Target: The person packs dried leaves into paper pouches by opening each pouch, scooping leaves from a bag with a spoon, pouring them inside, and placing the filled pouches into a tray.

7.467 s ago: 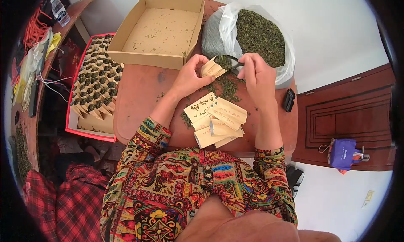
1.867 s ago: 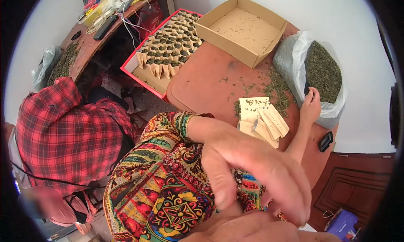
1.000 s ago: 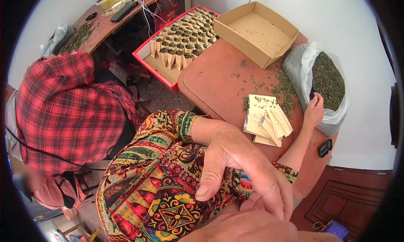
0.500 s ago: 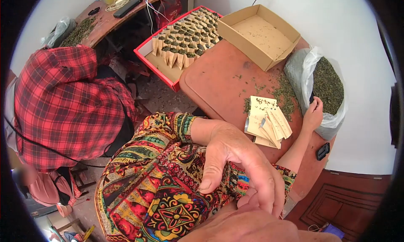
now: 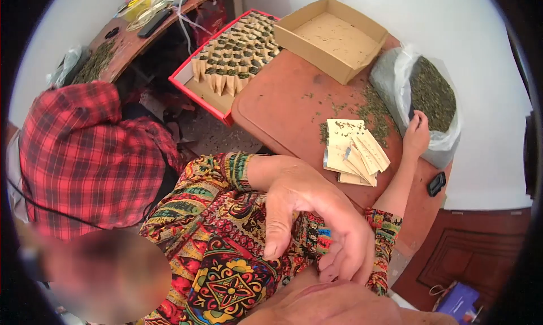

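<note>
My left hand [image 5: 319, 203] is raised in front of my patterned shirt, close to my face, with its thumb apart and fingers loosely bent. Nothing shows in it. On the right, my right hand [image 5: 417, 134] is at the rim of a plastic bag [image 5: 387, 79] filled with dried green leaves [image 5: 432, 93]. Its fingers are bent around something small and dark, partly hidden by the bag's edge. Left of that hand, a small pile of flat paper packets [image 5: 356, 152] lies on the red-brown table [image 5: 283, 104], with leaf bits on top.
A cardboard tray [image 5: 334, 37] holds a few leaf crumbs. Beside the table, a red box [image 5: 201, 99] contains several rows of upright leaf-filled paper packets [image 5: 237, 48]. A small black object [image 5: 436, 183] lies at the table's edge. A person in a red checked shirt [image 5: 96, 155] is on the left.
The view has shifted slightly, and a blurred shape now covers the lower left. My left hand stays near my face; my right hand remains at the bag.
</note>
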A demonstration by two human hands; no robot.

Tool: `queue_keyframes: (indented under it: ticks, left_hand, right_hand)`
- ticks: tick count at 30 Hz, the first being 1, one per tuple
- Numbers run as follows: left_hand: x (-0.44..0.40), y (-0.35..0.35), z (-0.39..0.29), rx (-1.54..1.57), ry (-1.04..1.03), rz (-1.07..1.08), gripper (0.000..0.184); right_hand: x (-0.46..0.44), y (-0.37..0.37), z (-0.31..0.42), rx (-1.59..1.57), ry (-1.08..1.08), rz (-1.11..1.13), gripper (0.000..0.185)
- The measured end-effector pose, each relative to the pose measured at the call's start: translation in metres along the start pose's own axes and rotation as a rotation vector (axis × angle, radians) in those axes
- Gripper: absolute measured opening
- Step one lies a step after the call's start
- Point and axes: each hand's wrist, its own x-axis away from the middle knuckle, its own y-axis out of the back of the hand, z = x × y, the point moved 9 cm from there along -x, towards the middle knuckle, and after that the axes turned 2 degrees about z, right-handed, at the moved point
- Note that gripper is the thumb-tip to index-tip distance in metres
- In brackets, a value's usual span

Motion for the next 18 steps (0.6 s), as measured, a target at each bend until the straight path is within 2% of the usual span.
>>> queue_keyframes:
  ticks: [4,6,10,15,17,18]
  left_hand:
    - [-0.008,0.018,-0.029,-0.087,-0.181,-0.255,0.054]
    - [-0.016,0.020,-0.034,-0.161,-0.243,-0.331,0.054]
    - [-0.024,0.012,-0.033,-0.360,-0.422,-0.280,0.053]
    - [-0.039,-0.003,-0.021,-0.451,-0.706,-0.152,0.052]
    - [-0.038,-0.005,-0.021,-0.437,-0.720,-0.126,0.052]
    - [-0.039,-0.004,-0.021,-0.424,-0.644,-0.121,0.052]
  right_hand:
    - [0.000,0.002,0.006,-0.014,-0.011,0.006,0.024]
    - [0.000,0.002,0.005,-0.009,0.003,-0.010,0.024]
    - [-0.003,0.000,0.000,-0.026,0.053,-0.045,0.024]
    - [-0.001,0.005,0.006,-0.052,0.056,-0.068,0.023]
    - [-0.001,0.006,0.008,-0.047,0.060,-0.069,0.023]
    - [-0.001,0.005,0.010,-0.045,0.054,-0.057,0.023]
